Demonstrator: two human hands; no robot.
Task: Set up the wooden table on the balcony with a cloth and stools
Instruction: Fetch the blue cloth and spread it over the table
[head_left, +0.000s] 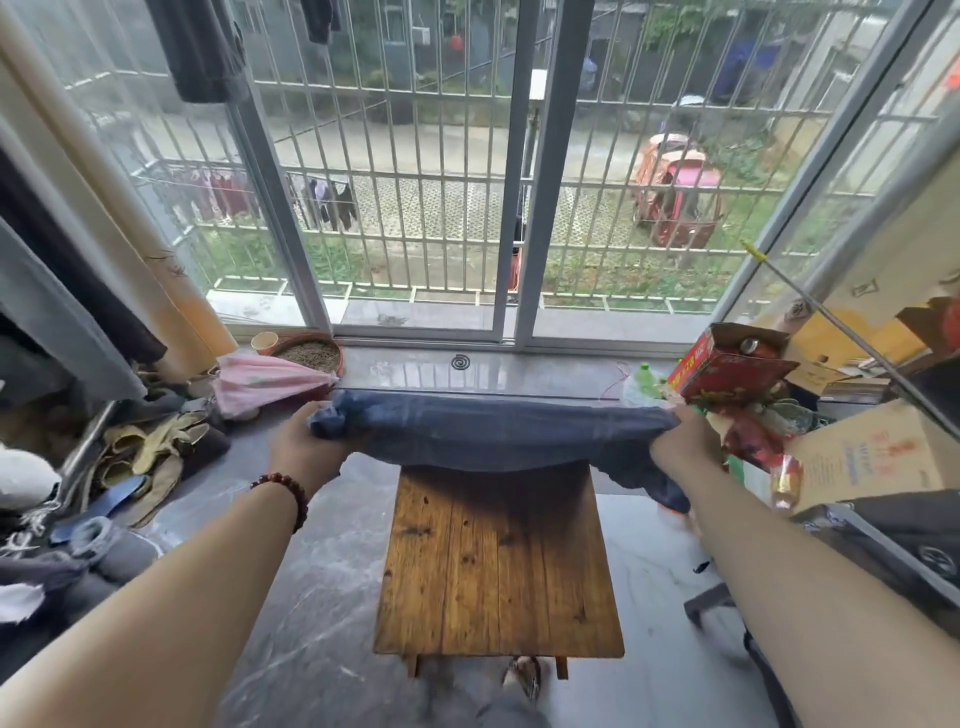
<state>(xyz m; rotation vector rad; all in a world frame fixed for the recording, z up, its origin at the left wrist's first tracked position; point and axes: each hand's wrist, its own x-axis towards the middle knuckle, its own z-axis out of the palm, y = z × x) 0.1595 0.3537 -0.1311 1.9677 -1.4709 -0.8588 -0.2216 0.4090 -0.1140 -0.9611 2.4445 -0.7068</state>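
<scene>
Dark blue cloth, creased and bunched into a sagging band, stretched above the far edge of the wooden table, left hand clenched on one end, right hand gripping the other, planks bare and knotted below.

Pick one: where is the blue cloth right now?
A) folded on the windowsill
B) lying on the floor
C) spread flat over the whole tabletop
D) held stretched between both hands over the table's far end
D: the left hand and right hand each grip an end of the blue cloth, stretched over the far end of the wooden table, whose top is mostly bare.
</scene>
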